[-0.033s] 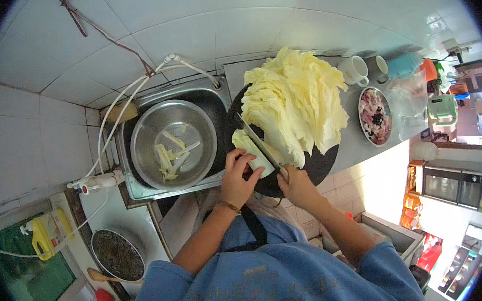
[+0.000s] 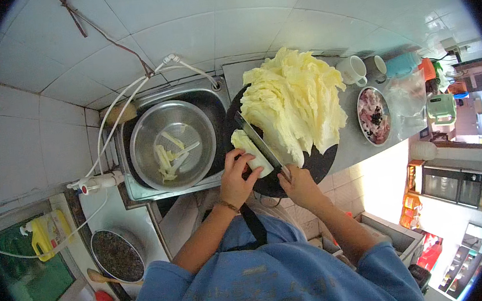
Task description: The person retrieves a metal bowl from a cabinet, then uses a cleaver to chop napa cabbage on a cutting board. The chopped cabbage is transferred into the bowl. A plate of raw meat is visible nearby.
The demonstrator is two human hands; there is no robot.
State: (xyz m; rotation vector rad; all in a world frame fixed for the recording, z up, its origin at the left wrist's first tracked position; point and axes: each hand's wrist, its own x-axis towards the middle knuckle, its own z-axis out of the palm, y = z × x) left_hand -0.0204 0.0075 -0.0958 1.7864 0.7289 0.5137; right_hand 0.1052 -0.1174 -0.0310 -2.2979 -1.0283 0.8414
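Cabbage piece (image 2: 251,149) on the dark board (image 2: 326,162), ahead of the left hand (image 2: 237,179), whose thumb and fingers hold it; right hand (image 2: 301,187) grips the knife (image 2: 262,146), blade close along the piece's right side; a cut fingertip seems possible if the piece rolls; big leaves (image 2: 294,102) beyond the right hand could snag the blade

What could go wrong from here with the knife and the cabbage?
1. The left fingers rest on the pale cabbage piece close beside the knife, which the right hand grips; a slip could nick them.
2. The big cabbage leaves are heaped past the far rim of the round dark board, so a nudge might send some off it.
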